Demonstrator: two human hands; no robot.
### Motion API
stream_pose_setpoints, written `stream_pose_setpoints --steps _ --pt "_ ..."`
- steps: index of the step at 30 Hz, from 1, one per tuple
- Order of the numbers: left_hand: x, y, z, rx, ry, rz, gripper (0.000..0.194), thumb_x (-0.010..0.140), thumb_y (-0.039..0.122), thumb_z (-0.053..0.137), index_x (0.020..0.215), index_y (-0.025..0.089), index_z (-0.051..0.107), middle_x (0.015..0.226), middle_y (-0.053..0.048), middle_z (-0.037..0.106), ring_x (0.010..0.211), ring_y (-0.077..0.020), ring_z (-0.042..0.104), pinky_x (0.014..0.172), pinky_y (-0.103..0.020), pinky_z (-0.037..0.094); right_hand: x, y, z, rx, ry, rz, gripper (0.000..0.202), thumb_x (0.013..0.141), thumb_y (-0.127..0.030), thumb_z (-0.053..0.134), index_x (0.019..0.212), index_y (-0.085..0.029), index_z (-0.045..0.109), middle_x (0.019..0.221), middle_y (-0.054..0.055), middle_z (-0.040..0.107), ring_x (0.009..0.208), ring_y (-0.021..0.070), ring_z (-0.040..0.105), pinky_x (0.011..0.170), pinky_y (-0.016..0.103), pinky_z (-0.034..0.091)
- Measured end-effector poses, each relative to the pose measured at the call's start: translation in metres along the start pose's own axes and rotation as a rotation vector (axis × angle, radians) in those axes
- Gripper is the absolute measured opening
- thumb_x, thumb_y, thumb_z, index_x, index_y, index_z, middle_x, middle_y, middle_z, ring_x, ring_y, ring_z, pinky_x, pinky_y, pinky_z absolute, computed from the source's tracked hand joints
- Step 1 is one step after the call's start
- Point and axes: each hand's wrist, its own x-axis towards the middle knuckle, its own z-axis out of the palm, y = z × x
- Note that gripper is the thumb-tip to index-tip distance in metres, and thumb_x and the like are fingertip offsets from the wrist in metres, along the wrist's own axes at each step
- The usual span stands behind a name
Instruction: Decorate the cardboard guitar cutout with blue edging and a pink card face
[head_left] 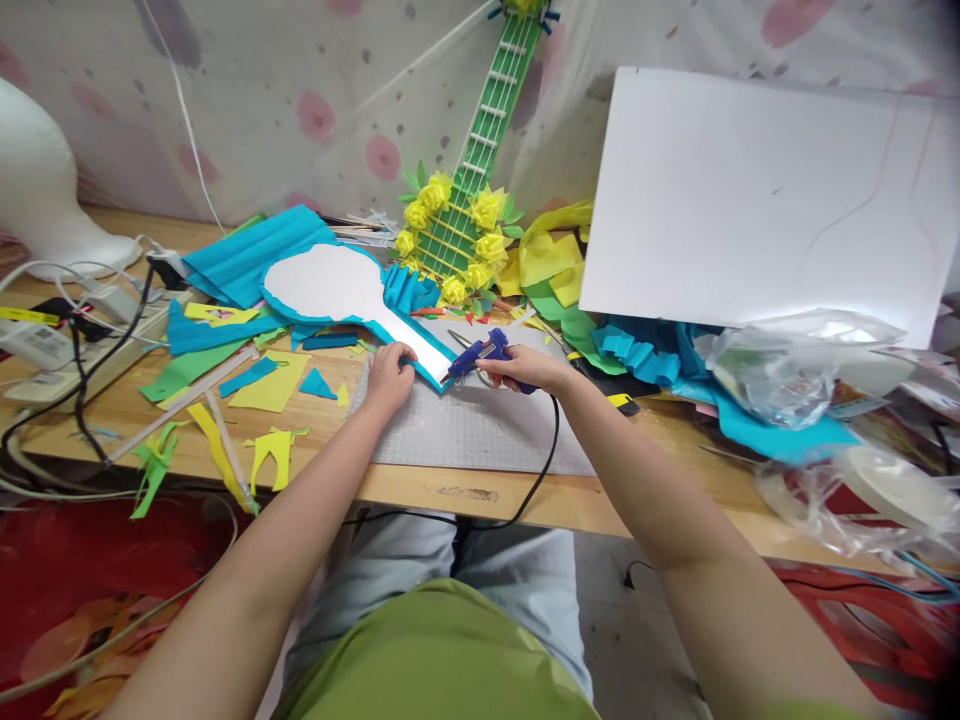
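A white guitar-shaped cutout [326, 280] edged with blue crepe paper lies on the desk, its narrow neck pointing toward me. My left hand [390, 378] is closed with bent fingers on the near edge of that neck. In my right hand [521, 368] is a blue hot glue gun [487, 350], gripped around its handle. The glue gun's nozzle meets the neck's end corner, or hovers just over it; I cannot tell which. Its black cord [551, 450] hangs over the desk edge. Beneath the neck is a grey cutting mat [480, 435].
A green paper guitar [480, 150] with yellow flowers leans at the back. Yellow scraps [271, 382] and blue crepe paper [262, 250] lie left, near a power strip [90, 350]. At right stand a white board [750, 200] and plastic-wrapped tape [862, 500]. A foam head [45, 190] is far left.
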Motion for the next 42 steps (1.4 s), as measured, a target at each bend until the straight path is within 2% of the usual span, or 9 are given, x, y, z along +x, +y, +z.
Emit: stream_pose_setpoints --steps 11,19,28,34,37,39,42 --pt "0.000 0.000 0.001 0.019 -0.007 -0.006 0.021 0.062 0.002 0.044 0.068 0.022 0.049 0.081 -0.002 0.060 0.086 -0.0219 0.051 0.083 -0.037 0.038 0.001 -0.003 -0.002 -0.021 -0.087 0.023 0.051 0.069 -0.065 0.055 0.059 -0.015 0.053 0.046 -0.001 0.046 0.040 0.0064 0.043 0.040 0.020 0.034" --pt "0.001 -0.002 0.003 0.020 0.000 0.003 0.020 0.062 0.003 0.047 0.068 0.022 0.049 0.080 -0.002 0.060 0.084 -0.0218 0.051 0.082 -0.038 0.036 0.002 0.000 -0.001 0.006 -0.095 0.025 0.050 0.070 -0.064 0.055 0.060 -0.015 0.051 0.048 -0.002 0.046 0.040 0.0055 0.041 0.040 0.020 0.034" --pt "-0.002 -0.003 0.005 0.046 -0.020 0.083 0.014 0.064 0.016 0.060 0.074 0.022 0.052 0.089 -0.003 0.061 0.091 -0.0233 0.051 0.084 -0.039 0.034 0.001 0.005 0.001 0.026 -0.077 0.011 0.051 0.070 -0.064 0.054 0.061 -0.014 0.053 0.053 0.000 0.050 0.041 0.0052 0.041 0.040 0.020 0.034" --pt "-0.002 -0.001 0.001 -0.004 0.022 0.073 0.012 0.065 0.012 0.053 0.072 0.021 0.050 0.084 -0.002 0.062 0.086 -0.0215 0.054 0.084 -0.039 0.035 0.002 0.010 0.003 0.050 -0.050 0.014 0.052 0.069 -0.065 0.056 0.069 -0.012 0.059 0.060 0.003 0.055 0.044 0.0060 0.044 0.039 0.020 0.034" --pt "-0.005 0.001 -0.009 -0.028 0.026 0.212 0.019 0.061 0.006 0.045 0.071 0.021 0.052 0.080 -0.001 0.063 0.081 -0.0191 0.055 0.086 -0.038 0.036 0.001 0.014 0.003 0.069 -0.034 0.011 0.052 0.069 -0.064 0.056 0.070 -0.012 0.060 0.063 0.004 0.057 0.045 0.0061 0.045 0.039 0.020 0.034" --pt "-0.009 0.002 -0.017 -0.015 -0.025 0.367 0.025 0.058 0.005 0.043 0.074 0.021 0.055 0.078 0.000 0.064 0.082 -0.0191 0.055 0.087 -0.036 0.037 0.000 0.016 0.003 0.098 -0.015 -0.001 0.051 0.070 -0.063 0.055 0.070 -0.012 0.060 0.063 0.005 0.057 0.045 0.0059 0.044 0.039 0.019 0.034" --pt "-0.015 0.002 -0.027 0.014 -0.128 0.541 0.039 0.056 0.004 0.043 0.089 0.020 0.057 0.080 0.000 0.067 0.085 -0.0205 0.055 0.088 -0.037 0.038 -0.006 0.024 0.004 0.197 0.058 -0.022 0.049 0.070 -0.062 0.056 0.070 -0.013 0.059 0.065 0.005 0.059 0.045 0.0056 0.044 0.040 0.019 0.033"
